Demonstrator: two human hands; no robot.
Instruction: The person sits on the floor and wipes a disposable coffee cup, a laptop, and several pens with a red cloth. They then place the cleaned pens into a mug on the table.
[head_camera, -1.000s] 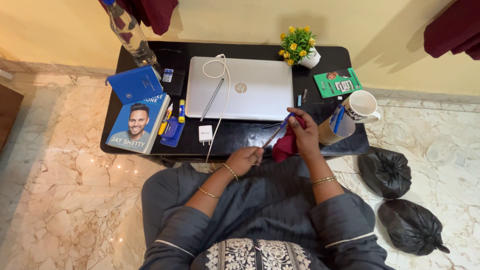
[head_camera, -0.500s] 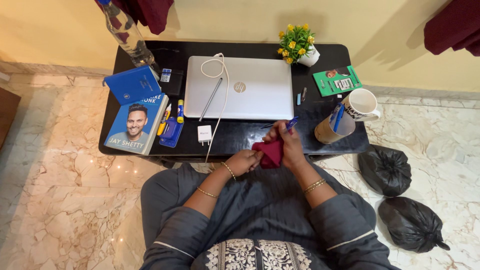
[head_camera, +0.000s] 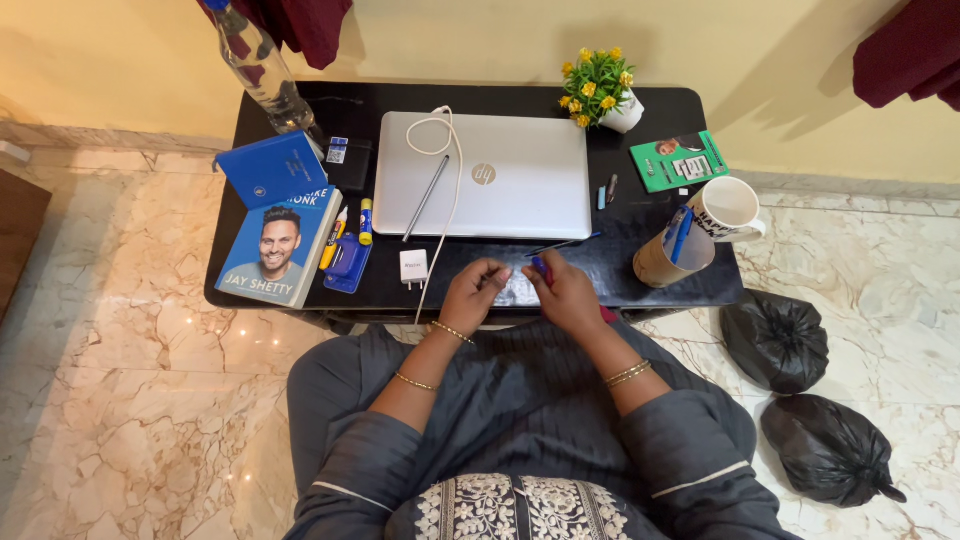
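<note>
My right hand (head_camera: 566, 296) pinches a slim blue pen (head_camera: 541, 268) over a soft maroon cloth (head_camera: 606, 314); my left hand (head_camera: 474, 292) curls empty above the glossy black table (head_camera: 655, 280).

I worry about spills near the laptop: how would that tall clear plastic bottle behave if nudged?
The tall clear plastic bottle looks narrow for its height, so it probably tips easily. Being round, it would likely roll once down. It appears capped, so leaks seem unlikely.

Home study corner: small black tabletop (head_camera: 650, 290) against yellow wall, closed silver laptop (head_camera: 500, 190), books (head_camera: 275, 245) at left, potted yellow flowers (head_camera: 598, 88), mug (head_camera: 728, 208), marble floor (head_camera: 130, 380).
</note>
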